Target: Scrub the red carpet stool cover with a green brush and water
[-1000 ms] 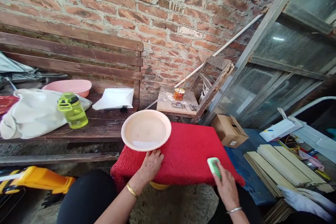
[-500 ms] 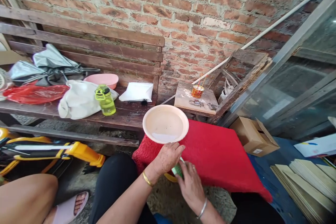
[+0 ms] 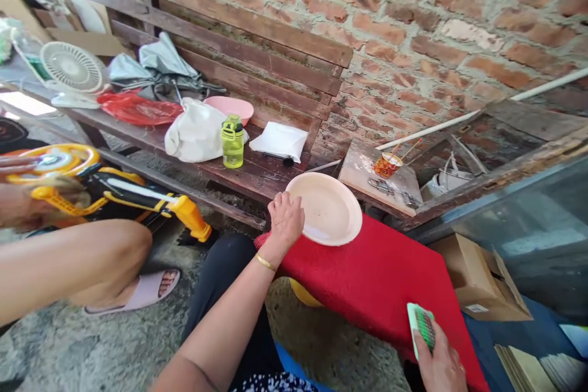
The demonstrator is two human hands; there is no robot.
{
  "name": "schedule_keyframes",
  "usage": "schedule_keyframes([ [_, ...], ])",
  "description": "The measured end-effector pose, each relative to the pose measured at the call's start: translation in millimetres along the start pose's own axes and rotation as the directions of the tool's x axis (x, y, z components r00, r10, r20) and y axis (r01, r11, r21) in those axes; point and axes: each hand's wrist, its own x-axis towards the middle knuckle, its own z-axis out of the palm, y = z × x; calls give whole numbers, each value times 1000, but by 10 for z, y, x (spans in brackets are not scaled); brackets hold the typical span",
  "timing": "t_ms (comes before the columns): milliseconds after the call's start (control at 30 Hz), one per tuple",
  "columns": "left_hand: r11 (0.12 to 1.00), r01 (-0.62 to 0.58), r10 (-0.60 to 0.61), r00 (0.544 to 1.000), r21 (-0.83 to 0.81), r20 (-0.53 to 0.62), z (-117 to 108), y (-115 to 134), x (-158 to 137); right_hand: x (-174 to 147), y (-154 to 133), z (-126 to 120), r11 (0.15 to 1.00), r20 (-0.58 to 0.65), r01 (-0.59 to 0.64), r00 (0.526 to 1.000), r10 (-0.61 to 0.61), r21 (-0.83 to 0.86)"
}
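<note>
A cream plastic basin (image 3: 354, 199) with shallow water stands on a red cloth (image 3: 367, 275) that covers a low table. My left hand (image 3: 285, 219), with a gold bangle at the wrist, is at the basin's left rim. Its fingers are spread apart; whether they touch the rim I cannot tell. Over the cloth's right end, my right hand (image 3: 438, 358) grips a green scrub brush (image 3: 423, 327), bristles turned up. Part of the right hand is cut off by the bottom edge.
Along the brick wall, a wooden bench (image 3: 257, 184) bears a green bottle (image 3: 233, 144), a white bag (image 3: 195, 131), a pink basin (image 3: 234, 109) and a fan (image 3: 73, 67). Another person's leg (image 3: 92, 257) is at the left. A cardboard box (image 3: 478, 275) stands right of the cloth.
My hands have come apart: the right moved right with the brush, the left went up to the basin's rim. The view has turned, and more of the bench's left end shows.
</note>
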Motion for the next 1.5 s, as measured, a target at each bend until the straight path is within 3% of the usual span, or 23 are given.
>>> schedule_keyframes([
  [67,998,66,-67,994,23,84,12,-27,41,-11,-292,7,988,23,53,998,-57,147],
  [133,994,106,-108,977,18,185,26,-19,63,-73,-851,49,936,66,175,977,-204,306],
  [267,992,124,-118,952,0,282,33,21,82,-241,-2070,147,801,146,460,826,-545,383],
  [367,993,114,-109,947,1,303,25,20,93,-241,-2518,203,757,153,581,754,-639,299],
  [433,995,105,-98,946,-5,310,27,11,100,-154,-2500,234,782,149,585,771,-618,216],
  [500,995,97,-89,947,-10,309,41,5,107,-31,-2251,252,831,137,542,820,-556,123],
  [667,995,91,-79,953,-27,293,98,8,112,234,-1070,142,956,98,266,962,-255,-121],
  [733,995,97,-84,955,-32,284,114,10,109,303,-666,48,975,99,110,991,-92,-191],
  [800,995,97,-84,955,-30,286,125,9,106,338,-483,-25,979,96,17,995,3,-202],
  [867,995,94,-82,954,-28,290,135,8,104,315,-580,-40,994,78,32,997,-24,-107],
  [933,995,99,-86,953,-31,289,147,8,104,216,-925,8,984,66,160,984,-165,75],
  [1000,994,109,-96,954,-30,284,160,8,105,60,-1401,95,910,65,333,931,-358,247],
  [1067,993,112,-101,955,-25,281,166,7,103,-102,-1846,177,819,78,471,850,-521,327],
  [1167,995,98,-86,955,-30,284,158,3,101,-233,-2158,230,773,106,558,786,-609,303],
  [1233,994,98,-82,953,-40,293,149,3,101,-209,-2055,215,801,115,549,803,-585,239],
  [1400,990,127,-104,946,-55,307,159,19,105,28,-1276,85,921,86,387,917,-389,37],
  [1500,991,126,-107,950,-48,294,169,26,100,66,-1103,24,933,63,358,931,-360,42],
])
